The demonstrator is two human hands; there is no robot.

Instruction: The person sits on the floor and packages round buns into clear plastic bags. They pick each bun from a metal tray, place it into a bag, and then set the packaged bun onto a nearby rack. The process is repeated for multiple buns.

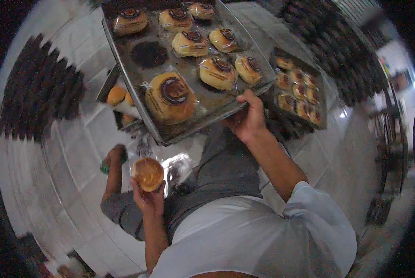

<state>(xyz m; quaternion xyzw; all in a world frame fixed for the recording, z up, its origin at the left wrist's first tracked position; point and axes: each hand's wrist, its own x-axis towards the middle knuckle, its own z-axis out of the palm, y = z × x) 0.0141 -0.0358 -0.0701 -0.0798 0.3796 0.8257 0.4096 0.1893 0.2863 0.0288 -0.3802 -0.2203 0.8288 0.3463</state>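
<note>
Low in front of me on the left, my left hand (pixel 149 199) is closed around a round golden-brown bun (pixel 148 174) with no wrapper visible on it. My right hand (pixel 250 118) grips the near right edge of a dark metal baking tray (pixel 145 104), thumb over the rim, and the tray is raised and tilted. Several wrapped buns (pixel 172 96) in clear printed film lie on it, each with a dark round mark on top. A dark round patch shows on the bare metal at the tray's left.
Another tray of wrapped buns (pixel 300 88) sits lower at the right. Partly behind the raised tray is a container with unwrapped buns (pixel 116 95). Stacked dark trays (pixel 36 90) stand at the left, with more stacks (pixel 332 46) at the far right. The floor is pale tile (pixel 77 185).
</note>
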